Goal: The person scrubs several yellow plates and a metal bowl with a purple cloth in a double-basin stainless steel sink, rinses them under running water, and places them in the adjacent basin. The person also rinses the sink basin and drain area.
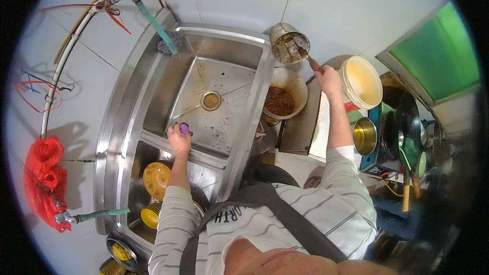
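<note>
My left hand is closed around a small purple and dark object, over the divider of a two-basin stainless steel sink. What the object is cannot be told. With my right hand I grip the brown handle of a tool whose dark, dirty head is at the mouth of a grimy metal can. A white bucket with dark brown residue stands below the can. Steel wool rests in the sink's back corner, under a faucet's green hose.
In the near basin are an orange plate and yellow bowls. A cream bucket, a steel pot with yellow liquid and dark pans crowd the right side. A red plastic bag hangs at the left wall.
</note>
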`<move>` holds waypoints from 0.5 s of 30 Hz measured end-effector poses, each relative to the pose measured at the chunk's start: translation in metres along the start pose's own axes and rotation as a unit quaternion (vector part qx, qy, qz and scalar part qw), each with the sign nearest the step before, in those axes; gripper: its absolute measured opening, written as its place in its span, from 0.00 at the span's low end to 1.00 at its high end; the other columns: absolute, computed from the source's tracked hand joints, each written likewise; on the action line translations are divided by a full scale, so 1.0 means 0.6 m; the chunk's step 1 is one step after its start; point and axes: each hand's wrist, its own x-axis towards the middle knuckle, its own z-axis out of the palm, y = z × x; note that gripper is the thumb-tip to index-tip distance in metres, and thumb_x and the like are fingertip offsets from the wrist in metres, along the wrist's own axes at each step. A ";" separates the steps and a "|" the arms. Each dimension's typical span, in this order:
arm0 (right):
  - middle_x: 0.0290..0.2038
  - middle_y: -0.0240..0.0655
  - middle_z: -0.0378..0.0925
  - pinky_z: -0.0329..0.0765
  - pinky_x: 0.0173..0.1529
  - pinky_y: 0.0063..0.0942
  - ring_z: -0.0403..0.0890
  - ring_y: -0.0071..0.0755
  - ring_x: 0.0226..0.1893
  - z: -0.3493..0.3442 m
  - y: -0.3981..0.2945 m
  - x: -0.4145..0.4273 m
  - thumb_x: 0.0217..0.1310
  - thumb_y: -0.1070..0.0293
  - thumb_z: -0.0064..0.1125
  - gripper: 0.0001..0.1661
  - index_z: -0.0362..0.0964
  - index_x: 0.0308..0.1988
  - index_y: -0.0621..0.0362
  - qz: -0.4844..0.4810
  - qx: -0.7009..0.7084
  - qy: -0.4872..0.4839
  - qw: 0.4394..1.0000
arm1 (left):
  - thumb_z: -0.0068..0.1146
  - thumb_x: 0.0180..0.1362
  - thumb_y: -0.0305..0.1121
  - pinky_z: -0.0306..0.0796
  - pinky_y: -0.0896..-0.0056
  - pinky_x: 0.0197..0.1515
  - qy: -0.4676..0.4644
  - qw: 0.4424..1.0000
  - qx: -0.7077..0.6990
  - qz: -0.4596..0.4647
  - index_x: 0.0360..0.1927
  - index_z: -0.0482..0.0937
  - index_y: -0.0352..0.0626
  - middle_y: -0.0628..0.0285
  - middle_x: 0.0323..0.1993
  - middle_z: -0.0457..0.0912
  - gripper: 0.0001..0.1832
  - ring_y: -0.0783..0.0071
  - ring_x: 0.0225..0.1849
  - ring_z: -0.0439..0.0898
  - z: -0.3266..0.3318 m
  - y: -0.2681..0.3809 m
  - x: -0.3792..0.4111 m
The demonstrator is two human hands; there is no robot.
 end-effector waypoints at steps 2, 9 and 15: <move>0.31 0.54 0.77 0.73 0.41 0.46 0.78 0.57 0.36 0.041 0.023 -0.027 0.53 0.62 0.58 0.16 0.74 0.35 0.64 0.030 0.058 0.077 0.995 | 0.62 0.37 0.26 0.67 0.57 0.51 0.005 1.000 -0.006 0.001 0.40 0.76 0.40 0.50 0.41 0.74 0.21 0.50 0.46 0.72 -0.003 0.000 -0.002; 0.28 0.52 0.78 0.73 0.40 0.43 0.78 0.56 0.33 0.252 0.071 -0.100 0.52 0.63 0.58 0.15 0.73 0.36 0.65 0.135 0.234 0.172 0.947 | 0.62 0.36 0.25 0.68 0.56 0.50 0.014 1.000 -0.012 0.016 0.40 0.76 0.38 0.49 0.41 0.74 0.21 0.49 0.45 0.73 0.005 -0.012 -0.002; 0.28 0.51 0.78 0.72 0.39 0.43 0.79 0.55 0.32 0.387 0.075 -0.140 0.53 0.62 0.58 0.17 0.72 0.35 0.67 0.227 0.265 0.154 0.924 | 0.62 0.37 0.26 0.68 0.55 0.48 -0.012 1.000 -0.020 0.006 0.41 0.76 0.37 0.47 0.39 0.73 0.21 0.47 0.43 0.73 -0.013 0.006 -0.004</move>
